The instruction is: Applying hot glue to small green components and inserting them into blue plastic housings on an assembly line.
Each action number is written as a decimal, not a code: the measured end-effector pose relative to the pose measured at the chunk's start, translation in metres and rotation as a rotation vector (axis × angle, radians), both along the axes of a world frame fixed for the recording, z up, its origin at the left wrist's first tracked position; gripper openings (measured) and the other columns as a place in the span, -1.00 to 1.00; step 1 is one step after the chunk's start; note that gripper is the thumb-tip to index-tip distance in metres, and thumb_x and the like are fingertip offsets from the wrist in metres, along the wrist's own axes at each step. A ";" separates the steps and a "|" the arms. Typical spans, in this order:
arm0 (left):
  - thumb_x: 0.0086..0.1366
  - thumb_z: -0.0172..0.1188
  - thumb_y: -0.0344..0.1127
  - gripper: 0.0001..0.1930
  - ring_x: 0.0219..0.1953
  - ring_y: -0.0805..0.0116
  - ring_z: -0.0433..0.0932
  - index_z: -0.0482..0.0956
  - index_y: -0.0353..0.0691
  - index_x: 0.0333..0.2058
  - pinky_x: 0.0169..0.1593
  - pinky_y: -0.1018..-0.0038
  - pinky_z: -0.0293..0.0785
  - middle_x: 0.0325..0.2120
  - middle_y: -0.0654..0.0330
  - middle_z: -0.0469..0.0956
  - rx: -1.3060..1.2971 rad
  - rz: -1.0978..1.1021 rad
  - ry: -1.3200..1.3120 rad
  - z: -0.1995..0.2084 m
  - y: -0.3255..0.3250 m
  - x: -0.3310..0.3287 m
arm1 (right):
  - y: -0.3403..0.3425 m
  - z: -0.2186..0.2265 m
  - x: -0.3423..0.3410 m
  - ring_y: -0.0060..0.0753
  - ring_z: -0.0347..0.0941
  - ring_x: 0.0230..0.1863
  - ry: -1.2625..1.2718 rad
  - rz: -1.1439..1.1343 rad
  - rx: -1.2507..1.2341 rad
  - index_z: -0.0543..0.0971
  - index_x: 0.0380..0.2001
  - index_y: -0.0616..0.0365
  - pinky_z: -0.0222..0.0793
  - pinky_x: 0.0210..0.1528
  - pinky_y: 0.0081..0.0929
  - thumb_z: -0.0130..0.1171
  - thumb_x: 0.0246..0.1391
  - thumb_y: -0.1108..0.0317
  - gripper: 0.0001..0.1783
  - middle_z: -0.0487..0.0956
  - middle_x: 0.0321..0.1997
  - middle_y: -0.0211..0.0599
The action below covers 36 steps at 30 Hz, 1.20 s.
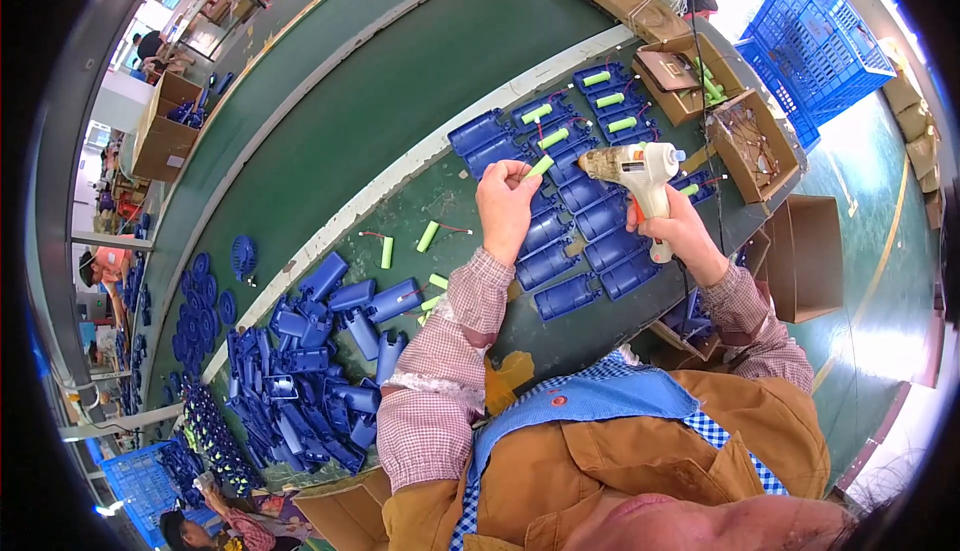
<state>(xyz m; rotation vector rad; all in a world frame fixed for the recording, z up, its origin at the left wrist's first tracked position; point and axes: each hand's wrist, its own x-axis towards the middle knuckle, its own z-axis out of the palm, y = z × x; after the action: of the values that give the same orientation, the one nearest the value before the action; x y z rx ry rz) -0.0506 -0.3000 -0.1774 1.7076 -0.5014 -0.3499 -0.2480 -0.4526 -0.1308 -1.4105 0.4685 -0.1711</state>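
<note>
My left hand (507, 201) pinches a light green battery cell (541, 166) above rows of blue plastic housings (548, 232). In my right hand (676, 226) is a cream-coloured hot glue gun (632, 166), its dark nozzle pointing left toward the cell. The housings lie with their hollow sides up, in columns on the green bench. Several far ones hold a green cell (622, 124) with thin red wires, while the nearer ones (563, 296) show no cell. Loose green cells (387, 252) with wires lie to the left of my left forearm.
A large heap of blue housings (300, 391) covers the bench at left, near round blue parts (196, 306). Cardboard boxes (757, 146) with cells and wires stand at the right edge. Blue crates (815, 46) stand beyond. Other people (225, 521) sit further left. A dark cord (692, 51) hangs down.
</note>
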 end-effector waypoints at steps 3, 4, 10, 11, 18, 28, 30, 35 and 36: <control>-0.08 0.36 -0.48 -0.83 -0.42 0.32 0.43 0.55 -0.29 -0.47 -0.30 0.42 0.40 -0.44 0.17 0.42 0.084 0.017 -0.223 -0.006 -0.018 0.001 | -0.004 0.000 -0.003 -0.52 0.43 -0.30 0.003 -0.033 0.005 0.38 -0.19 0.27 0.35 -0.22 -0.56 0.06 -0.24 0.54 -0.60 0.50 -0.35 -0.34; -0.10 0.37 -0.48 -0.82 -0.39 0.27 0.41 0.55 -0.28 -0.48 -0.27 0.38 0.38 -0.45 0.16 0.42 0.104 0.018 -0.307 -0.008 -0.024 0.001 | -0.004 -0.002 -0.004 -0.53 0.43 -0.31 0.012 -0.042 0.003 0.38 -0.19 0.27 0.35 -0.23 -0.56 0.06 -0.24 0.54 -0.60 0.49 -0.36 -0.35; -0.13 0.39 -0.39 -0.80 -0.22 0.11 0.34 0.55 -0.22 -0.50 -0.11 0.29 0.28 -0.37 0.14 0.40 0.249 -0.006 -0.566 -0.015 -0.045 -0.006 | -0.003 -0.003 -0.008 -0.54 0.42 -0.32 -0.016 -0.049 -0.023 0.38 -0.19 0.25 0.33 -0.26 -0.58 0.05 -0.24 0.54 -0.60 0.49 -0.37 -0.37; -0.13 0.39 -0.38 -0.79 -0.20 0.12 0.33 0.55 -0.20 -0.48 -0.10 0.27 0.26 -0.35 0.15 0.39 0.266 -0.002 -0.584 -0.015 -0.048 -0.008 | -0.003 -0.004 -0.009 -0.55 0.41 -0.32 -0.021 -0.057 -0.012 0.38 -0.18 0.25 0.33 -0.26 -0.59 0.05 -0.24 0.53 -0.59 0.49 -0.37 -0.38; -0.14 0.38 -0.39 -0.77 -0.16 0.14 0.31 0.56 -0.18 -0.44 -0.10 0.25 0.22 -0.32 0.19 0.37 0.361 -0.028 -0.682 -0.015 -0.050 -0.011 | 0.000 0.002 -0.013 -0.55 0.41 -0.32 -0.016 -0.060 -0.011 0.37 -0.12 0.26 0.33 -0.28 -0.59 0.05 -0.21 0.54 -0.55 0.49 -0.35 -0.37; -0.17 0.40 -0.37 -0.83 -0.21 0.17 0.32 0.59 -0.14 -0.55 -0.16 0.27 0.21 -0.40 0.24 0.40 0.392 -0.019 -0.675 -0.012 -0.052 -0.009 | -0.004 -0.003 -0.006 -0.56 0.42 -0.33 -0.034 -0.059 -0.048 0.37 -0.11 0.27 0.33 -0.27 -0.60 0.05 -0.21 0.56 -0.54 0.50 -0.36 -0.38; -0.17 0.40 -0.37 -0.84 -0.21 0.17 0.32 0.58 -0.13 -0.56 -0.17 0.27 0.21 -0.40 0.24 0.40 0.402 -0.016 -0.668 -0.012 -0.053 -0.009 | -0.004 -0.004 -0.004 -0.56 0.42 -0.34 -0.022 -0.056 -0.046 0.38 -0.11 0.27 0.34 -0.28 -0.60 0.06 -0.20 0.56 -0.55 0.50 -0.37 -0.38; -0.18 0.41 -0.37 -0.83 -0.21 0.17 0.32 0.57 -0.12 -0.57 -0.17 0.25 0.21 -0.39 0.23 0.40 0.427 -0.034 -0.642 -0.011 -0.055 -0.008 | 0.000 -0.001 -0.004 -0.58 0.41 -0.36 -0.017 -0.084 -0.036 0.39 -0.16 0.25 0.33 -0.31 -0.62 0.08 -0.20 0.55 -0.60 0.49 -0.39 -0.40; -0.18 0.41 -0.37 -0.83 -0.21 0.17 0.32 0.57 -0.12 -0.57 -0.17 0.25 0.21 -0.39 0.23 0.40 0.427 -0.032 -0.640 -0.010 -0.055 -0.008 | 0.000 -0.003 -0.006 -0.59 0.41 -0.37 -0.008 -0.090 -0.032 0.39 -0.17 0.25 0.33 -0.33 -0.62 0.08 -0.20 0.55 -0.60 0.49 -0.39 -0.40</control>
<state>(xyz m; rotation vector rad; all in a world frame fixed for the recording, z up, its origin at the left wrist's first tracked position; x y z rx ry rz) -0.0584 -0.3545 -0.1878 2.2306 -0.9709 0.0925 -0.2536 -0.4526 -0.1339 -1.4201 0.5252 -0.2577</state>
